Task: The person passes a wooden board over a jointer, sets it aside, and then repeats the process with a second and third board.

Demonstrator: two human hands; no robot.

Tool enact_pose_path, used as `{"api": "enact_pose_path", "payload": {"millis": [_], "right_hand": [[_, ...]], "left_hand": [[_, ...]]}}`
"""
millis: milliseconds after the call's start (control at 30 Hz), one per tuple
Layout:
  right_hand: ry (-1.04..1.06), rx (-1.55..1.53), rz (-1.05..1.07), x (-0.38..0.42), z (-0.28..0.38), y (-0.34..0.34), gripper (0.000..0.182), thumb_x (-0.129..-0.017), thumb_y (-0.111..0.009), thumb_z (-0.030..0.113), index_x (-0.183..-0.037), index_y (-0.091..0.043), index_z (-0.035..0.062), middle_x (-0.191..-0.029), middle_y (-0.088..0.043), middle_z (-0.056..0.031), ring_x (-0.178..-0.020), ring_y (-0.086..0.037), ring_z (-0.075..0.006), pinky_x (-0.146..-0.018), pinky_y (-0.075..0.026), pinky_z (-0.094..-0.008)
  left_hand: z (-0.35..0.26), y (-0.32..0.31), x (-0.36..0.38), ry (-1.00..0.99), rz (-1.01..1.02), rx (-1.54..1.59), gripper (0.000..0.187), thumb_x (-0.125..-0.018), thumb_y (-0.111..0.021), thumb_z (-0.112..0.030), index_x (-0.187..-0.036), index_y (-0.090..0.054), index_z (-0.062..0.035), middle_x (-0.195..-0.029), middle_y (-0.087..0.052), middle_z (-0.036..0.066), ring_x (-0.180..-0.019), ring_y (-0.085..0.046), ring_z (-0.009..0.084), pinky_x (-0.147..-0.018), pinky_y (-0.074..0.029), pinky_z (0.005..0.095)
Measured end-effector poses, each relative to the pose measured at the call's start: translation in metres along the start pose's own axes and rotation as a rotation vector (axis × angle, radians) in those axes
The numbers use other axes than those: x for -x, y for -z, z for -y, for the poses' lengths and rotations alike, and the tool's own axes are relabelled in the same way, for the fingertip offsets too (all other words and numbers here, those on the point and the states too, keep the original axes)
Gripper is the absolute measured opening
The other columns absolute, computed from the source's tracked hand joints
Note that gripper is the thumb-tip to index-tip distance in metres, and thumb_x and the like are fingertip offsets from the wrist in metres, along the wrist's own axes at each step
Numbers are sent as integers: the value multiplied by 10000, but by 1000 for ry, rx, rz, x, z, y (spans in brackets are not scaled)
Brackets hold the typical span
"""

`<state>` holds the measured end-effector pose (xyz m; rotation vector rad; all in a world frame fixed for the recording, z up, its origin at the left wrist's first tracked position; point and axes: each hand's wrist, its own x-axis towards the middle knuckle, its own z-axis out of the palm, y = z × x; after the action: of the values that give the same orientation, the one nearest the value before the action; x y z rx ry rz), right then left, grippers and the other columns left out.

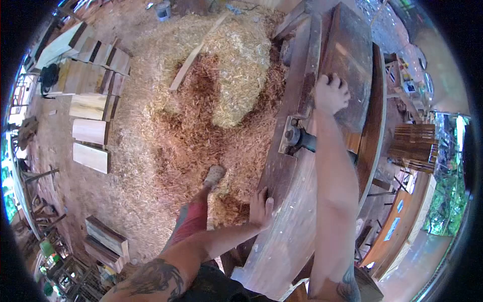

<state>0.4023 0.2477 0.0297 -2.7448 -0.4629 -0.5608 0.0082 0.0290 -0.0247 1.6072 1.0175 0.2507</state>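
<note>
A long wooden machine bench (297, 211) runs away from me, with a dark metal shaft and bearing (297, 137) set across it. My left hand (260, 209) rests on the bench's left edge, fingers apart and nothing in them. Beyond the shaft, my right hand (332, 94) lies on a dark, worn flat surface (352, 65), its fingers bent but spread. My right forearm passes over the shaft and hides part of it.
Wood shavings (241, 75) cover the floor left of the bench, with a thin wooden strip (196, 55) lying on them. Boards (89, 131) are laid out at the left, more blocks (106, 239) at the lower left. Stacked slats (413, 146) stand at the right.
</note>
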Motion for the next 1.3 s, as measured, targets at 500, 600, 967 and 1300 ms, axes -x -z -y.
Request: {"api": "enact_pose_path", "payload": {"millis": [500, 600, 967, 1300], "right_hand": [[476, 63, 151, -37, 29, -10, 927, -796, -670, 819, -1421, -624, 136, -1454, -487, -300, -1380, -406, -529, -1132, -323, -674], [527, -19, 95, -42, 17, -21, 927, -783, -692, 816, -1384, -644, 112, -1406, -514, -311, -1361, -426, -544, -1131, -328, -694], [546, -259, 385, -75, 20, -16, 673, -908, -713, 566, -1322, -720, 35, -1448, -623, -212, -1327, -593, -312, -1151, -398, -396], [406, -532, 389, 3, 43, 7, 477, -937, -725, 415, -1188, -668, 14, -1055, -678, -96, -947, -646, -212, -894, -503, -341]], "left_hand": [[43, 32, -25, 311, 173, 185, 624, -1041, -506, -538, -1328, -607, 7, -1293, -611, 299, -1223, -583, 479, -1056, -454, 542], [112, 50, -64, 455, 279, -68, 403, -1019, -534, -361, -1193, -683, -29, -1109, -717, 290, -1073, -689, 477, -941, -537, 532], [238, -149, -150, -486, 1074, -450, 457, -906, -679, -325, -1290, -650, -79, -1155, -708, 207, -1004, -710, 412, -874, -586, 514], [215, -158, -345, -404, 709, -678, 459, -923, -710, -296, -1332, -639, -102, -1236, -693, 196, -1042, -711, 398, -881, -589, 500]]}}
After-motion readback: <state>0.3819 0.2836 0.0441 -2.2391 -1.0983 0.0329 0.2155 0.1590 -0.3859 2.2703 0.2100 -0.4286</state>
